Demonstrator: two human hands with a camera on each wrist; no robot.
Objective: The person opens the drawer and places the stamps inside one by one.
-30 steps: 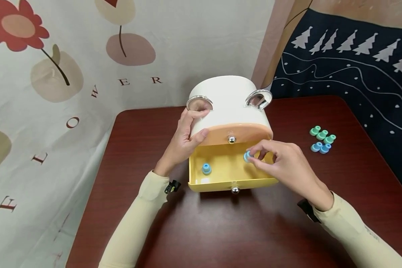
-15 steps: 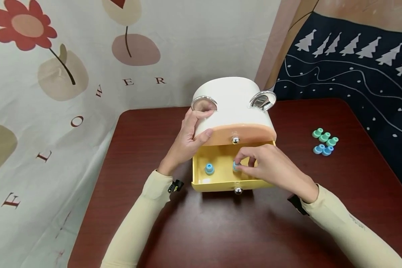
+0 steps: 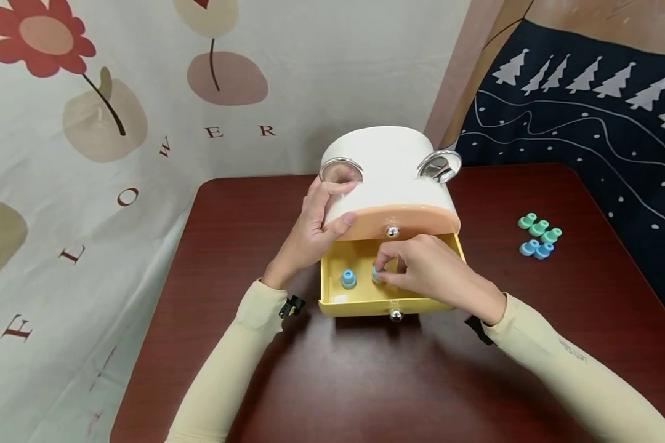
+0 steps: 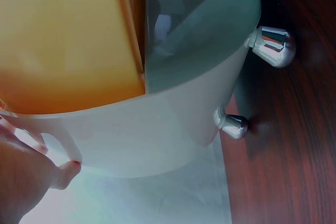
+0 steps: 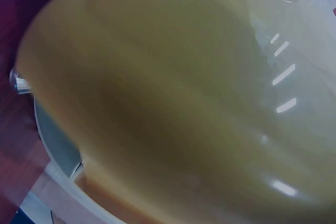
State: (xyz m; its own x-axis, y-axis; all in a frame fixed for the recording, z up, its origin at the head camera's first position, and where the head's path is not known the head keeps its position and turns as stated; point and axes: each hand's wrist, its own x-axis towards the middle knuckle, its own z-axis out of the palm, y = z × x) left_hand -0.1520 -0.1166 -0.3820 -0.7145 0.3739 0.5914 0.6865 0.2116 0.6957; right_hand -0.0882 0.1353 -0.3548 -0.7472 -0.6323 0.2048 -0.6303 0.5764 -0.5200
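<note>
A white drawer box (image 3: 385,147) with two chrome ears stands on the table, its lower yellow drawer (image 3: 332,300) pulled out. On the box's left corner rests my left hand (image 3: 310,224), fingers over the top beside an ear and thumb along the peach upper drawer (image 3: 371,223). My right hand (image 3: 427,271) reaches into the yellow drawer, thumb and index finger pinching a small light-blue stepped plug (image 3: 375,275). Just left of it, another blue plug (image 3: 348,279) stands on the drawer floor. From the right wrist, the yellow drawer's underside (image 5: 173,93) fills the view and the hand is hidden.
To the right on the dark red table (image 3: 366,381) stand several green plugs (image 3: 539,228) and two blue plugs (image 3: 536,248). A white flower-print cloth (image 3: 144,111) hangs behind and left, a navy tree-print cloth (image 3: 582,132) at the right. Chrome feet (image 4: 273,45) show under the box.
My right hand has moved left across the yellow drawer with the blue plug, closer to the other plug. The left hand stays on the box; the head view has shifted slightly.
</note>
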